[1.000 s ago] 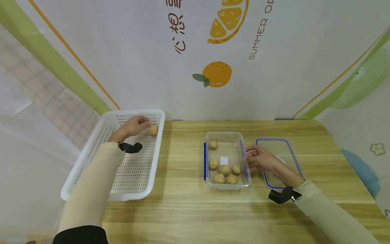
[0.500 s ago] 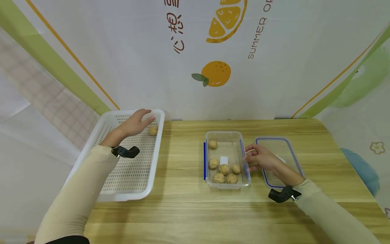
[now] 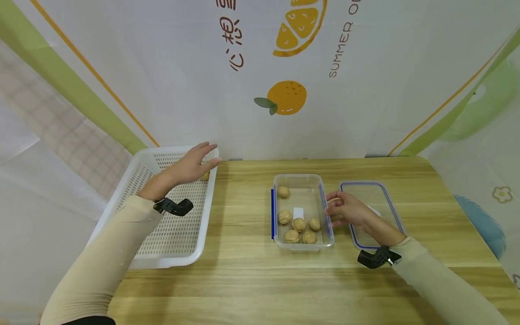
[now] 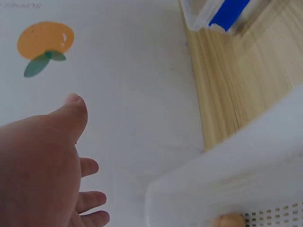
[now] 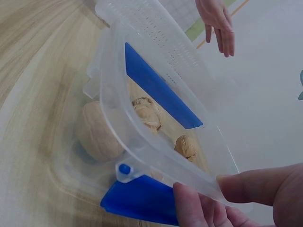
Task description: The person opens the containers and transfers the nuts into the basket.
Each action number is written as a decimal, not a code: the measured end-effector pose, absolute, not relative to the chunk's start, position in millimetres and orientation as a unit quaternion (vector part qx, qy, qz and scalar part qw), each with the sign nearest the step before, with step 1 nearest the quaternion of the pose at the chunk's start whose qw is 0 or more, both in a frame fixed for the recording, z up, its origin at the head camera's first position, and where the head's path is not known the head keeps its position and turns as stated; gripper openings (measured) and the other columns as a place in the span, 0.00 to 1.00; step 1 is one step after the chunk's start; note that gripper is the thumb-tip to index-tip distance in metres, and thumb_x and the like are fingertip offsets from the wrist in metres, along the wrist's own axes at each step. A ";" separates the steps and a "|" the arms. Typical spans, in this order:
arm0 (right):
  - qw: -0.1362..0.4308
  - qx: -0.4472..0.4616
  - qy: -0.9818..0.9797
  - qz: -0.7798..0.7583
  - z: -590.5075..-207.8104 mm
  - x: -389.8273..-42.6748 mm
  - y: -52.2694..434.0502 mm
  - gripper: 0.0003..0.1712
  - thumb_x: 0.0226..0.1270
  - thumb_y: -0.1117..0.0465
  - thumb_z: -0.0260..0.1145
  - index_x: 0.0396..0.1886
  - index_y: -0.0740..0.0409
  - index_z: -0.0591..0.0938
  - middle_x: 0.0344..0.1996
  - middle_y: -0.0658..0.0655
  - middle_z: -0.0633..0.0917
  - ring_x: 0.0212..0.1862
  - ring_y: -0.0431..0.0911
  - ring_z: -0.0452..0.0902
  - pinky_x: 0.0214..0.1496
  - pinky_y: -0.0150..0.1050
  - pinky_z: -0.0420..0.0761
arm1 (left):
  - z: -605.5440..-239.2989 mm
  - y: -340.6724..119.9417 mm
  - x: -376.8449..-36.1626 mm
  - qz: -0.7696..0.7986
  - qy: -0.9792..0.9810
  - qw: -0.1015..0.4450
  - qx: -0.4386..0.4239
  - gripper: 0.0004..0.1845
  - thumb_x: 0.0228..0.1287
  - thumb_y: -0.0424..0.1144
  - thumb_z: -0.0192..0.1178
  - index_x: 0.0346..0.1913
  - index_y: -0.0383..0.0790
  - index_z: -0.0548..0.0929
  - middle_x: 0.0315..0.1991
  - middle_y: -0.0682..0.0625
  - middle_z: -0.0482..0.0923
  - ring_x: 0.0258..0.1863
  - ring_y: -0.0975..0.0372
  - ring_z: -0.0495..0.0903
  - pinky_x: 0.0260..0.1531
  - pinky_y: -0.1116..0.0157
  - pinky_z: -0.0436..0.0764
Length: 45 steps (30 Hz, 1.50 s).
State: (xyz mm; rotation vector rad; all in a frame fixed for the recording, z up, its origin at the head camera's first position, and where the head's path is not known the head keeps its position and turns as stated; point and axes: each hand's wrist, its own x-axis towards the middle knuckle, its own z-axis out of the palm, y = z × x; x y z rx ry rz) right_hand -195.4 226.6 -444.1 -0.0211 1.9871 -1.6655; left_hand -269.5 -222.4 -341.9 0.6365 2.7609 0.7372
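Observation:
My left hand [image 3: 188, 168], fingers straight and spread, hovers above the far right corner of a white slotted basket [image 3: 172, 262]. Nothing is in its grasp. Just under it a walnut [image 3: 205, 177] lies in that corner, partly covered by the hand; the left wrist view shows the same walnut [image 4: 231, 220] low in the basket. At the centre of the table stands a clear plastic food container [image 3: 302, 198] with several walnuts [image 3: 298, 225] inside. My right hand [image 3: 350, 210] pinches its right wall, thumb at the rim and fingers outside by a blue latch [image 5: 142, 198].
The container's clear lid [image 3: 373, 198] with a blue seal lies flat on the wooden table [image 3: 243, 289], beneath my right hand and wrist. A small white label [image 3: 298, 213] shows in the container. A printed cloth [image 3: 183, 67] hangs behind the table's far edge.
My left hand has drawn away from the walnut, moved right and toward the basket's far rim, and its fingers have spread. The walnut stays in the corner. My right hand keeps its place.

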 end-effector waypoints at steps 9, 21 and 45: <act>0.269 -0.007 0.743 -0.613 -442.8 -198.5 227.5 0.26 0.76 0.71 0.58 0.67 0.75 0.60 0.39 0.56 0.79 0.39 0.43 0.79 0.40 0.41 0.88 | -329.5 -187.2 -260.0 0.260 0.922 0.115 0.262 0.35 0.83 0.47 0.47 0.80 0.29 0.52 0.80 0.30 0.43 0.79 0.39 0.42 0.76 0.41 0.48; 0.269 -0.010 0.743 -0.612 -444.0 -200.9 227.2 0.27 0.76 0.71 0.59 0.67 0.75 0.60 0.39 0.55 0.79 0.39 0.43 0.79 0.39 0.41 0.88 | -325.6 -145.7 -254.0 0.242 0.909 0.126 0.314 0.35 0.81 0.48 0.50 0.79 0.31 0.55 0.79 0.30 0.47 0.79 0.41 0.45 0.76 0.43 0.50; 0.269 -0.005 0.741 -0.615 -442.9 -195.6 225.3 0.27 0.75 0.71 0.59 0.67 0.75 0.60 0.38 0.54 0.79 0.39 0.43 0.78 0.38 0.42 0.88 | -344.3 -70.2 -245.1 0.170 0.890 0.165 0.390 0.36 0.80 0.53 0.51 0.79 0.36 0.58 0.79 0.36 0.53 0.79 0.47 0.51 0.77 0.52 0.54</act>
